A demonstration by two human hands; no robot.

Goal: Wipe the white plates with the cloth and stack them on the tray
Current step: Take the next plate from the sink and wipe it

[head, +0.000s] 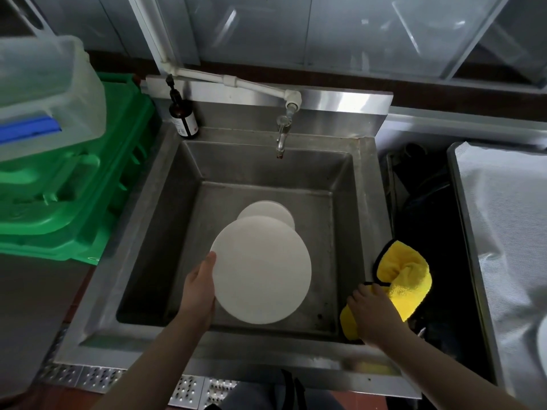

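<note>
Over the steel sink (165, 184) at the middle of my view, my left hand (199, 288) holds a white plate (262, 269) by its left rim, thumb lying on the upper face near the edge and the fingers hidden underneath; this grip is closed on the plate, which hangs tilted above the basin; just beyond it, partly covered by its far edge, a second white plate (266, 211) lies down on the sink floor. My right hand (374, 313) rests on the near right corner of the sink, its fingers curled down into a yellow cloth (405, 279) and pinching the fabric; that grip is closed on the cloth; the cloth is bunched and draped across the right rim, one end hanging into the basin near me, the bulk lying farther right over the dark gap beside the sink. Farther right, a metal tray (461, 208) lined with a pale wrinkled sheet runs along the edge of my view; I see a pale curved shape at its near right corner but cannot tell what it is. At the far side of the sink a tap (281, 140) points down from a white pipe (236, 81); a brown pump bottle (183, 119) stands on the far left corner of the sink ledge. To the left, green plastic crates (74, 184) are stacked, with a translucent bin (50, 93) sitting on top of them.
</note>
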